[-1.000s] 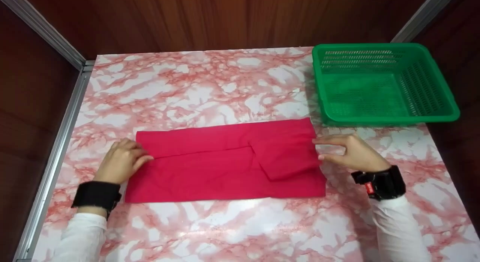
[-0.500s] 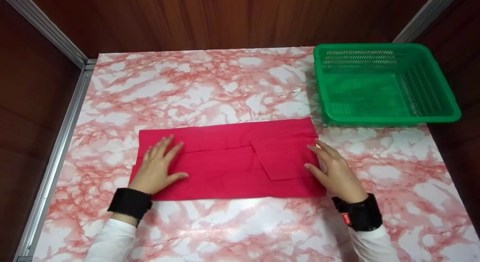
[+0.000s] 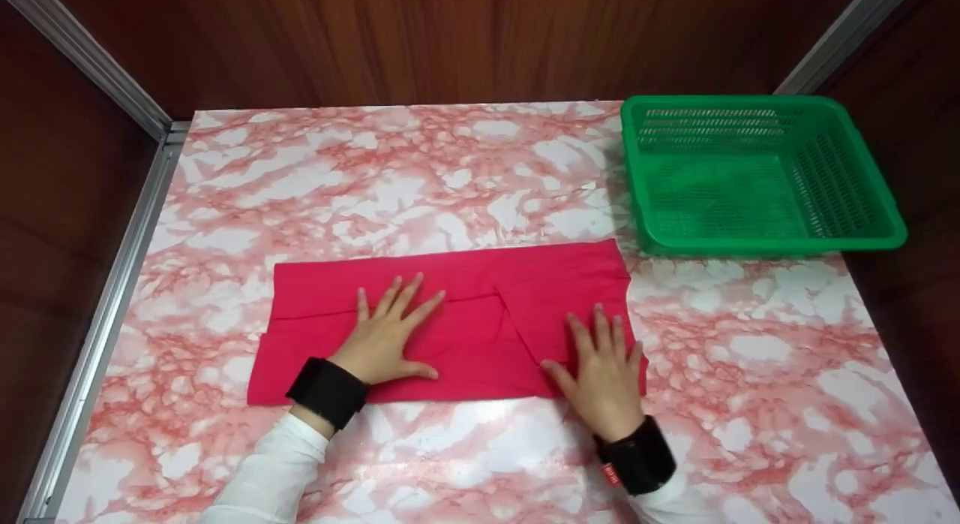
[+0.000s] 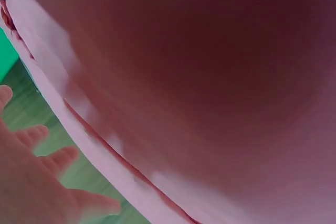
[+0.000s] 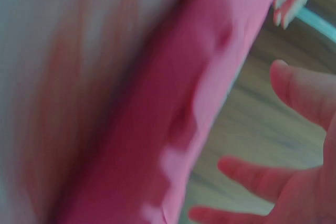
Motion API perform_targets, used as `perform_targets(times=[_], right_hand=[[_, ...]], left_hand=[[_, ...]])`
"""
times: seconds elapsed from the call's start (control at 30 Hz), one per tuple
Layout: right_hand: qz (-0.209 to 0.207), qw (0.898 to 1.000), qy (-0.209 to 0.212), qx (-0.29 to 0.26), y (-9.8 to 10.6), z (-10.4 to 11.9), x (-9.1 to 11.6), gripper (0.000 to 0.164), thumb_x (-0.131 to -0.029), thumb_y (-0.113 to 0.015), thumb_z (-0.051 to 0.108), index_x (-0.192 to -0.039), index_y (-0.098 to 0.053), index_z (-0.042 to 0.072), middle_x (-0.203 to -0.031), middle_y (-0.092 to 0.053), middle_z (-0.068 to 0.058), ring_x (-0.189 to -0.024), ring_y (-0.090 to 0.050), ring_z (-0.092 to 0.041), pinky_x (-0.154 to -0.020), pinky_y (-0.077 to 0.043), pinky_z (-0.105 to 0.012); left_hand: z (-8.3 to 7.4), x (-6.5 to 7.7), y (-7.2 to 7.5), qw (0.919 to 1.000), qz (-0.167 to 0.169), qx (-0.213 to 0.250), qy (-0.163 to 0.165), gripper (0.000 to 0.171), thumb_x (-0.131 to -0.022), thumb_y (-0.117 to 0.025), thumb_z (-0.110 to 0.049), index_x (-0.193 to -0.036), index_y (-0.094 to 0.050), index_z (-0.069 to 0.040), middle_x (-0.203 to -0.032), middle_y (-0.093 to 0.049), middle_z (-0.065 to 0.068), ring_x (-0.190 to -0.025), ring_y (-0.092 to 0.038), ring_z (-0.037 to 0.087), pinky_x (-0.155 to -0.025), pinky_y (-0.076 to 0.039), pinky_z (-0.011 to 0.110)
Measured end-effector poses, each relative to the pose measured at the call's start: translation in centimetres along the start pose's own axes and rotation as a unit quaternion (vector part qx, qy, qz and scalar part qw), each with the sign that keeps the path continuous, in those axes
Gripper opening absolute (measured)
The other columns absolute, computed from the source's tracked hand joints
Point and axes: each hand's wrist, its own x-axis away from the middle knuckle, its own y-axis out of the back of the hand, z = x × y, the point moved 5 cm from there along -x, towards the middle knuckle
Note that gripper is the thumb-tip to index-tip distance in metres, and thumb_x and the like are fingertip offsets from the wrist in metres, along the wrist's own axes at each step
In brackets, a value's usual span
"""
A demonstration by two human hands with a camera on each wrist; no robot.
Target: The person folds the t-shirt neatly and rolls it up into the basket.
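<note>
Red cloth (image 3: 517, 272) down left and nearside of the green basket (image 3: 772, 245), long axis running sideways beneath left hand (image 3: 381, 347) and right hand (image 3: 606, 385), both spread wide, the right closer to that basket!

Shows marbling in red and white across the top of the bench (image 3: 420, 179), with a straight far edge at twelve o'clock. Carries a folded red cloth (image 3: 476, 332) around the dial's centre, laid flat and stretched lengthwise from nine o'clock to three, with a slanting fold towards three. Also bears a green basket (image 3: 772, 245) at two o'clock, upright, slotted in the walls, just beside the cloth's one o'clock corner.
</note>
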Motion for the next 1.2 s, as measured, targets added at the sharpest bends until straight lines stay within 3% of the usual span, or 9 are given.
perform_targets(times=[0.13, 0.23, 0.43, 1.2], right_hand=[[0.025, 0.999, -0.026, 0.008, -1.8, 1.3, 0.5, 0.086, -0.073, -0.055, 0.063, -0.141, -0.027, 0.018, -0.148, -0.005, -0.018, -0.132, -0.003, -0.046, -0.091, -0.010, -0.072], [0.040, 0.998, -0.044, 0.006, -2.3, 1.6, 0.4, 0.091, -0.073, -0.053, 0.065, -0.142, -0.021, 0.017, -0.147, 0.001, -0.022, -0.131, -0.001, -0.049, -0.087, -0.010, -0.075], [0.085, 0.994, -0.064, 0.039, -2.8, 1.7, -0.6, 0.091, -0.071, -0.060, 0.061, -0.141, -0.026, 0.013, -0.143, -0.013, -0.028, -0.128, -0.011, -0.052, -0.083, -0.015, -0.076], [0.107, 0.993, -0.022, 0.052, -2.4, 0.4, -3.9, 0.091, -0.068, -0.065, 0.058, -0.139, -0.030, 0.012, -0.143, -0.017, -0.027, -0.127, -0.014, -0.052, -0.080, -0.019, -0.076]], left_hand=[[0.2, -0.7, -0.2, 0.9994, 0.028, -0.009, 0.018, 0.111, -0.054, -0.065, -0.070, -0.142, -0.007, -0.036, -0.150, 0.004, 0.004, -0.135, 0.000, 0.035, -0.094, 0.001, 0.070], [1.0, -1.1, 0.0, 0.9977, 0.053, -0.017, 0.038, 0.115, -0.050, -0.065, -0.073, -0.142, -0.007, -0.036, -0.150, 0.007, 0.005, -0.135, 0.004, 0.037, -0.093, 0.001, 0.071], [2.5, -1.5, 0.0, 0.9913, 0.099, -0.001, 0.086, 0.116, -0.047, -0.068, -0.071, -0.141, -0.009, -0.037, -0.150, 0.008, 0.004, -0.134, 0.010, 0.039, -0.089, 0.000, 0.074], [2.6, -2.5, -0.3, 0.9859, 0.109, -0.001, 0.127, 0.115, -0.047, -0.067, -0.072, -0.141, -0.008, -0.040, -0.150, 0.007, 0.004, -0.134, 0.010, 0.039, -0.086, -0.002, 0.076]])
